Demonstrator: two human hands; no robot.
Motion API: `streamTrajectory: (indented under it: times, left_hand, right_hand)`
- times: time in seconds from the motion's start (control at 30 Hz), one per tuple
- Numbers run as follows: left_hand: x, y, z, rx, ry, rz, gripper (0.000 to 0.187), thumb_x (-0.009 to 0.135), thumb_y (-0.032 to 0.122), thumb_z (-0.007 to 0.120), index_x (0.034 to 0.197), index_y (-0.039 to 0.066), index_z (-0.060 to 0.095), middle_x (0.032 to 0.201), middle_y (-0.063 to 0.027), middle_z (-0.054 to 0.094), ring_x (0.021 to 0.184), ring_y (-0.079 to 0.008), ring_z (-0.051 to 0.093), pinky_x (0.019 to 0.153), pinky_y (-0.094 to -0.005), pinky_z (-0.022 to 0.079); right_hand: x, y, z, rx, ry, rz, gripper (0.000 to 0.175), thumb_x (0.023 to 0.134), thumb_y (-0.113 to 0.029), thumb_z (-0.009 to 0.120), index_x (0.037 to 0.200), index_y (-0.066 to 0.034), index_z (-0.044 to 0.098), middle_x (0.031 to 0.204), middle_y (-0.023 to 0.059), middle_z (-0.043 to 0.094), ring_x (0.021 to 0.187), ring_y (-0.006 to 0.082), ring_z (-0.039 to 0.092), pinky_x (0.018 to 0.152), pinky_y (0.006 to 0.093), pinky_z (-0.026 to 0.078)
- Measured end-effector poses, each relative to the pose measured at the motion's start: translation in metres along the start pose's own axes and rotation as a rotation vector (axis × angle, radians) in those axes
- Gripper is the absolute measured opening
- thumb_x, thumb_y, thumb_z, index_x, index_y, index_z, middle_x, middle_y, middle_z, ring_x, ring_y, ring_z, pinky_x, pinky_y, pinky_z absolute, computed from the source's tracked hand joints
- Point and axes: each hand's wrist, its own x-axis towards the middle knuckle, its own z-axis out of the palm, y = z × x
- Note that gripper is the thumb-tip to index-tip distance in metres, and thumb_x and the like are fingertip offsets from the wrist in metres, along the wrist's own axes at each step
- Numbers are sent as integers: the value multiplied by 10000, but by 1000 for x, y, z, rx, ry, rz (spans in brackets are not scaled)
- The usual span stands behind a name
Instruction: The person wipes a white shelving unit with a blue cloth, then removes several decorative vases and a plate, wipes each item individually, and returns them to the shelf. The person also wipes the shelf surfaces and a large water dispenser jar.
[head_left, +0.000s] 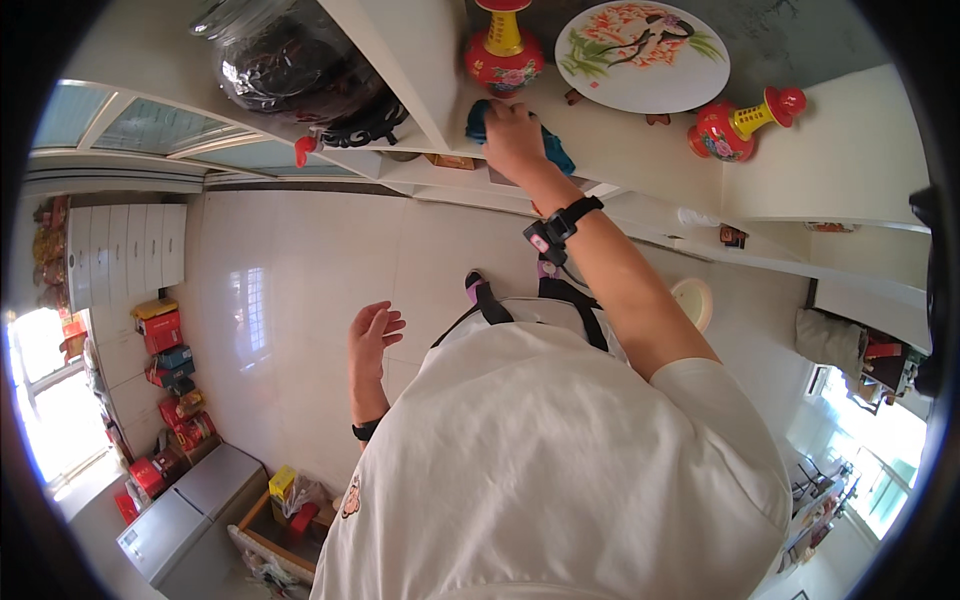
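My right hand (514, 139) presses a dark teal cloth (556, 154) onto a white shelf (645, 154) and grips it. Just beyond the cloth stands a red and yellow vase (505, 56) with a painted flower. To its right, a white oval plate (645, 60) painted with red and green leans on a small wooden stand. A similar red and yellow vase (731, 131) is at the shelf's right part. My left hand (371, 330) hangs over the floor at my side, fingers apart and slightly curled, holding nothing.
Left of the shelf's upright divider, a big glass jar (289, 67) with dark contents rests on a black stand, its red tap (304, 150) jutting out. Small items sit on a lower shelf. A pale round bucket (691, 304) stands on the floor beside my right arm. Boxes (161, 330) line the far left wall.
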Motion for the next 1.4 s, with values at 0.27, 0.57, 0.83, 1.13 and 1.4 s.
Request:
streamTrajectory:
  times: [0.27, 0.57, 0.83, 1.13, 1.4]
  left_hand:
    - [6, 1, -4, 1, 6, 11, 308, 1004, 212, 554, 1232, 10, 605, 1034, -114, 691, 916, -204, 691, 749, -322, 557]
    - [30, 20, 11, 79, -104, 29, 304, 1008, 215, 554, 1235, 20, 609, 1031, -109, 694, 910, -196, 694, 738, -317, 561]
    - [41, 20, 14, 79, -146, 30, 307, 1005, 211, 552, 1237, 18, 607, 1034, -110, 694, 910, -203, 695, 734, -320, 560]
    - [35, 18, 15, 99, -150, 17, 316, 1003, 212, 548, 1242, 13, 602, 1038, -113, 689, 918, -204, 689, 743, -319, 552]
    - [19, 8, 6, 83, -92, -11, 314, 998, 210, 548, 1239, 17, 604, 1047, -106, 691, 912, -192, 690, 747, -318, 554]
  right_hand:
    - [-26, 3, -37, 431, -238, -36, 280, 732, -77, 627, 1002, -7, 657, 1051, 166, 649, 1056, 377, 581, 893, 457, 506]
    - [-31, -20, 10, -164, 69, -153, 396, 814, -182, 661, 1160, 5, 616, 1418, 186, 473, 1242, 357, 460, 960, 533, 421]
    - [-103, 73, -70, -46, -153, 253, 209, 773, -81, 647, 971, -15, 656, 1031, 144, 636, 977, 353, 605, 810, 447, 546]
    - [-67, 55, -40, -78, 99, 278, 634, 840, -453, 711, 1276, -12, 576, 1395, 175, 488, 1207, 424, 476, 988, 537, 422]
    - [-60, 70, -37, -208, -174, 253, 521, 862, -374, 697, 1263, -55, 605, 1444, 81, 491, 1233, 351, 479, 958, 520, 473]
